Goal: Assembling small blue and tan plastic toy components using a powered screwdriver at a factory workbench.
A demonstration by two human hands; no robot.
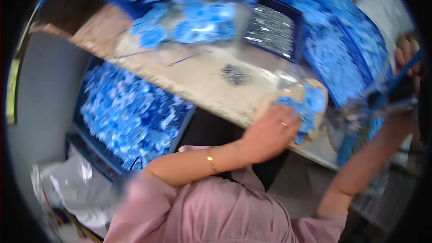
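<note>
My left hand [272,128], with a ring and a bracelet, is closed over light blue plastic pieces [303,112] on a rounded wooden board [319,126] at the table's front edge. Its fingertips are partly hidden and blurred. At the far right, my right hand [407,56] has its fingers curled round a blue bar-like handle [409,65]. That handle belongs to a blurred metal device [382,105], whose details I cannot make out. My right forearm passes behind part of this device.
A dark blue tray [272,24] of small metal pins stands on the table [193,76], with a small pile of metal bits [234,74] nearby. Blue pieces [204,22] are heaped toward the back. Left of me sits a bin [180,135] full of blue parts, above a plastic bag [67,177].
</note>
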